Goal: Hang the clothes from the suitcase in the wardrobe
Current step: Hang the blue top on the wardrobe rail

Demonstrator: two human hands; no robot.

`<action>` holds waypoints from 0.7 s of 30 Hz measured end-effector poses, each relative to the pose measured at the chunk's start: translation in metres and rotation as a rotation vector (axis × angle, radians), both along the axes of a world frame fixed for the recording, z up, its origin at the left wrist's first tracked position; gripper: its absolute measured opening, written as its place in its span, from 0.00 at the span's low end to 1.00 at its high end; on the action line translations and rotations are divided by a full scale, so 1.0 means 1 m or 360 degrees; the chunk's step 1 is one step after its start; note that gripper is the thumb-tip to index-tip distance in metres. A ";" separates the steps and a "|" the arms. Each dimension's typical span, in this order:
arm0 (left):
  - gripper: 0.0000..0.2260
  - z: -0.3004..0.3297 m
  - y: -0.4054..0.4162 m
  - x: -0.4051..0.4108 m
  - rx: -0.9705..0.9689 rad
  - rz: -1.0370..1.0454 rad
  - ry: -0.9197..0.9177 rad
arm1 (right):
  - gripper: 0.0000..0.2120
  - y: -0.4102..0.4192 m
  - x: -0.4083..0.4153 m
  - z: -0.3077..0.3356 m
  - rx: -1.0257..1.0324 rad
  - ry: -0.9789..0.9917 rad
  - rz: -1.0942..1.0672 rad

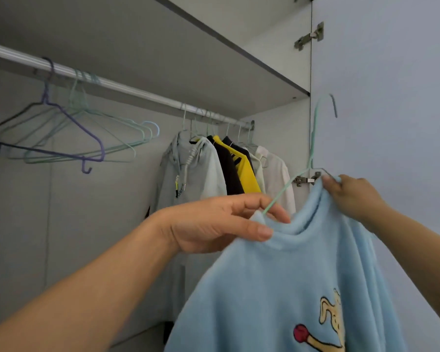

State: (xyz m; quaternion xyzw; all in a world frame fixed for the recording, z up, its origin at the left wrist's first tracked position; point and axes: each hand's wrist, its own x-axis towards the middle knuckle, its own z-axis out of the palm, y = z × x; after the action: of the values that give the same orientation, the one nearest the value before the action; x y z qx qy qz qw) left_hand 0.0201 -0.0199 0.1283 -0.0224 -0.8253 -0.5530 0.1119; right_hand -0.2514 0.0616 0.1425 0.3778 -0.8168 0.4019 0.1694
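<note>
Fleecy pale-blue sweater [290,288] hangs near, in front of the open wardrobe door [391,97], already threaded on a mint wire hanger [313,138]. The left hand [214,224] pinches its left shoulder and the hanger arm between thumb and fingers [262,207]; the right hand [351,196] curls round the right shoulder, probably to seat the fabric evenly. Far left, the rail [112,83] carries spare hangers [69,130] and hung clothes [224,168].
</note>
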 end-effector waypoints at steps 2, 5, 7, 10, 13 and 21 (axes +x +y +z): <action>0.14 -0.008 0.020 -0.013 0.0126 0.0025 0.0144 | 0.24 0.003 0.010 -0.001 0.0091 -0.0154 0.0106; 0.12 -0.014 0.044 -0.033 0.0301 0.0157 0.0287 | 0.18 0.019 0.023 -0.006 0.0156 -0.0713 0.0459; 0.12 -0.016 0.058 -0.048 0.0372 0.0219 0.0308 | 0.21 0.034 0.031 -0.008 0.0154 -0.0954 0.0620; 0.10 -0.023 0.076 -0.076 0.0329 0.0312 0.0229 | 0.31 0.058 0.041 -0.006 0.0059 -0.1233 0.0839; 0.16 -0.032 0.098 -0.108 0.0403 0.0410 0.0239 | 0.31 0.087 0.054 -0.002 0.0410 -0.1028 0.0930; 0.16 -0.049 0.140 -0.167 0.0599 0.0765 0.0561 | 0.37 0.180 0.041 0.001 0.0755 -0.0762 0.0649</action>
State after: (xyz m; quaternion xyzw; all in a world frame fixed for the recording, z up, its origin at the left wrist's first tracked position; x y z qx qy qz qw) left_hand -0.1469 0.1201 0.0795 0.0985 -0.6586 -0.6409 0.3819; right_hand -0.2105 0.2414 0.1431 0.4564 -0.8115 0.3043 -0.2012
